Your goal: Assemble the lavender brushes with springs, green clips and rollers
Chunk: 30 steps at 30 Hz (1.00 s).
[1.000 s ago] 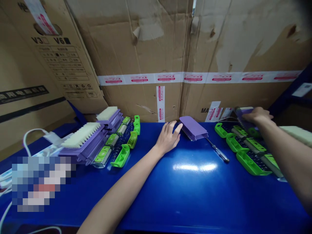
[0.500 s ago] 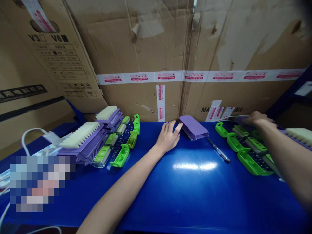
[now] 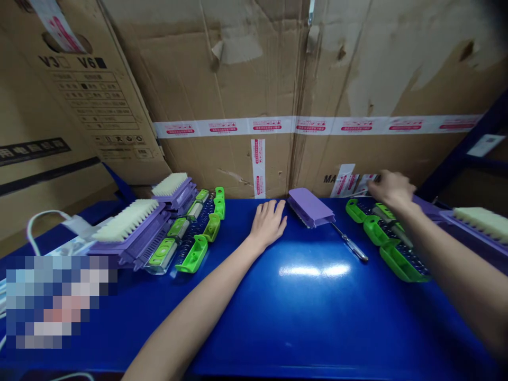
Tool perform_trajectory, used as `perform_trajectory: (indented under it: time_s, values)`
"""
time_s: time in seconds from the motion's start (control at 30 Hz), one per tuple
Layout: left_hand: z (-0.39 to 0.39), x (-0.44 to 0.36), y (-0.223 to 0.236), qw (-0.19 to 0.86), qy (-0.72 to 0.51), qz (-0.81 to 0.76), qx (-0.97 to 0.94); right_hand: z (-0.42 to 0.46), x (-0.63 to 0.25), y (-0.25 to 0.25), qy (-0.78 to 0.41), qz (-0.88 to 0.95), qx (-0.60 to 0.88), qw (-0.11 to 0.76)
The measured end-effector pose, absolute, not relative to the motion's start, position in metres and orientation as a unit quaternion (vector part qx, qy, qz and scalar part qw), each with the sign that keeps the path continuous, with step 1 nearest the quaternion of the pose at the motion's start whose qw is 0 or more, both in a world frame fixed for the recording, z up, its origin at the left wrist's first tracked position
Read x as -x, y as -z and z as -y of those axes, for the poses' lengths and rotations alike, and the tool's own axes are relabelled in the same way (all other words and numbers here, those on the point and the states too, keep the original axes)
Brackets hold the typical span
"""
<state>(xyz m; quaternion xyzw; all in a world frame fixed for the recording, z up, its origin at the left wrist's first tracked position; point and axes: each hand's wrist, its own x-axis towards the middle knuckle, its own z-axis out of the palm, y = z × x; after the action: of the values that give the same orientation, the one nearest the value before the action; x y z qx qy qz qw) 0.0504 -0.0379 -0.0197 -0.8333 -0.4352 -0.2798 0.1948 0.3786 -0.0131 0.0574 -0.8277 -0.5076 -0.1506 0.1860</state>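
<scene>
My left hand (image 3: 269, 222) lies on the blue table (image 3: 286, 317), fingers stretched out and a little apart, with nothing held. Just to its right rests a hollow purple plastic shell (image 3: 311, 205), not touched by the fingers. A screwdriver with a clear handle (image 3: 355, 248) points its shaft toward the shell's open end. My right hand (image 3: 393, 189) is raised over the back of the right-hand row of green plastic caps (image 3: 400, 263); it is smeared by motion and its fingertips are unclear. Under that forearm, dark coil springs and green-topped clear pieces are partly hidden.
On the left stand purple brush heads with cream bristles (image 3: 129, 219), beside several green caps (image 3: 193, 255) and springs. Another purple brush (image 3: 482, 222) is at the right edge. A white power strip (image 3: 71, 246) lies far left. Cardboard boxes (image 3: 222, 90) wall off the back.
My right hand has risen and moved left from the far end of the right-hand row. My left hand stays flat on the table. The view has shifted slightly.
</scene>
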Motion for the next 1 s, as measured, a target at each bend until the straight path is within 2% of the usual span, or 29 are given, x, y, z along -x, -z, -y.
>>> perform_trajectory:
  time_s: [0.1, 0.27, 0.4, 0.57, 0.73, 1.0]
  values:
    - [0.038, -0.051, 0.02, 0.174, 0.282, 0.458, 0.825, 0.033, -0.311, -0.059, 0.082, 0.597, 0.758, 0.25]
    - [0.043, -0.049, 0.016, 0.207, 0.323, 0.401, 0.832, 0.058, -0.232, -0.05, -0.052, 0.672, 0.702, 0.232]
    - [0.048, -0.048, 0.013, 0.233, 0.329, 0.354, 0.844, 0.062, -0.217, -0.046, -0.04, 0.659, 0.683, 0.313]
    - [0.047, -0.044, 0.011, 0.211, 0.334, 0.365, 0.843, 0.051, -0.223, -0.026, -0.012, 0.686, 0.604, 0.406]
    - [0.039, -0.036, 0.012, 0.208, 0.347, 0.393, 0.826, 0.047, -0.228, 0.001, -0.053, 0.728, 0.546, 0.412]
    - [0.024, -0.026, 0.02, 0.195, 0.327, 0.516, 0.767, 0.062, -0.222, 0.009, 0.014, 0.799, 0.477, 0.366]
